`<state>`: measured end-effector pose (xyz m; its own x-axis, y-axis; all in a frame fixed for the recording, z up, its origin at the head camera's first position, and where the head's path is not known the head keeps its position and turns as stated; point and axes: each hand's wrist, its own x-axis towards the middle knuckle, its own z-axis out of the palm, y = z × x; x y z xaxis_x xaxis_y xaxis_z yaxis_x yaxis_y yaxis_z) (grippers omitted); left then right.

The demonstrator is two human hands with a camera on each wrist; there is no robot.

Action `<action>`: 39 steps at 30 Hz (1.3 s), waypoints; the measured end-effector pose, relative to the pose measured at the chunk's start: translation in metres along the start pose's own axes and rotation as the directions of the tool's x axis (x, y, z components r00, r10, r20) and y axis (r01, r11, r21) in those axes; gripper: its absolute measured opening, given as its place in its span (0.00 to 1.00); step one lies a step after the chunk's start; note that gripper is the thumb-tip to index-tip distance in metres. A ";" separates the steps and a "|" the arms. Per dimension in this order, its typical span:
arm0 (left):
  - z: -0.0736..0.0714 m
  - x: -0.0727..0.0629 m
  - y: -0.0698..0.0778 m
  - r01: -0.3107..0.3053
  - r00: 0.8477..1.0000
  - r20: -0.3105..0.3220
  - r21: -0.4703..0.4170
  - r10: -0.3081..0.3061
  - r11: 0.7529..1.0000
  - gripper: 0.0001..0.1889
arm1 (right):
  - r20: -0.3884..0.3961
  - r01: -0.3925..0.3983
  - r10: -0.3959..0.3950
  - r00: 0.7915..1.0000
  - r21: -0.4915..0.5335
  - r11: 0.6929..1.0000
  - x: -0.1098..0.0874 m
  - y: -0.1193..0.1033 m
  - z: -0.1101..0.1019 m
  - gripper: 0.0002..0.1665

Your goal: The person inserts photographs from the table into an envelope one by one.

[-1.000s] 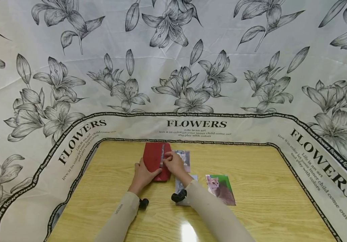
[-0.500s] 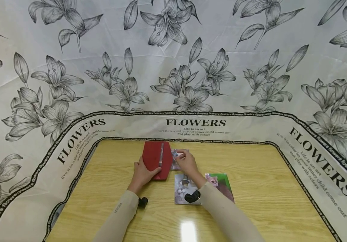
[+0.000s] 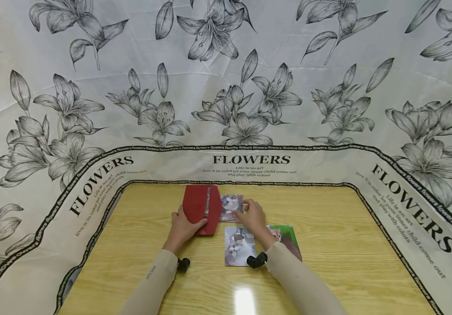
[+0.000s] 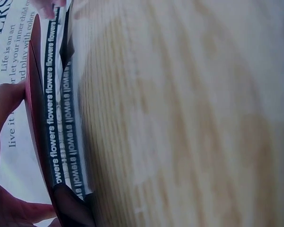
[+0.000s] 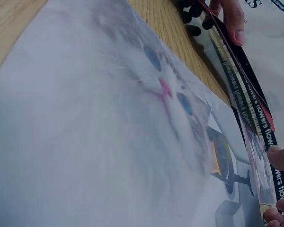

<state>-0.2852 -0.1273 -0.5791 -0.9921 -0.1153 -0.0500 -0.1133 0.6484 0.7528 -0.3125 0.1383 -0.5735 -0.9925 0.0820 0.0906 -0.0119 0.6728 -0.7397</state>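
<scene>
My left hand (image 3: 184,228) holds a red envelope (image 3: 193,204) near the back of the table, its thumb on the front and its fingers along the left edge. A narrow strip of a picture (image 3: 208,201) shows in the envelope's opening. In the left wrist view the envelope (image 4: 35,109) is seen edge-on between thumb and fingers. Right beside the envelope's flap lies a small cat photo (image 3: 230,205). My right hand (image 3: 255,219) pinches its right edge, thumb on top; the right wrist view shows thumb and fingertips at that photo (image 5: 259,165).
Nearer to me lie a grey-white cat photo (image 3: 238,253) and a photo of a cat on green (image 3: 291,236), partly covered by my right forearm. The former fills much of the right wrist view. A flower-printed cloth (image 3: 249,168) borders the wooden table (image 3: 348,245).
My right hand has left the envelope's opening, moved right and come down on the small cat photo's right edge. My left hand keeps its hold on the envelope.
</scene>
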 end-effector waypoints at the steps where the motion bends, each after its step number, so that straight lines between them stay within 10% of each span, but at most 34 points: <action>1: 0.000 0.000 -0.001 -0.002 1.000 -0.001 0.000 0.002 1.000 0.63 | 0.004 -0.006 0.006 1.000 -0.001 1.000 -0.001 0.000 0.000 0.38; 12: -0.001 -0.003 -0.001 -0.015 1.000 -0.004 -0.011 0.015 1.000 0.62 | 0.019 -0.060 0.061 0.998 -0.072 0.996 -0.009 0.003 0.005 0.53; 39: 0.001 -0.003 0.000 -0.003 1.000 -0.006 -0.007 0.003 1.000 0.62 | -0.007 -0.026 0.026 1.000 -0.143 0.989 -0.012 -0.001 0.009 0.40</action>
<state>-0.2822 -0.1267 -0.5796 -0.9921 -0.1178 -0.0433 -0.1095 0.6439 0.7573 -0.3018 0.1299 -0.5803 -0.9916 0.1047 0.0766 0.0318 0.7685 -0.6390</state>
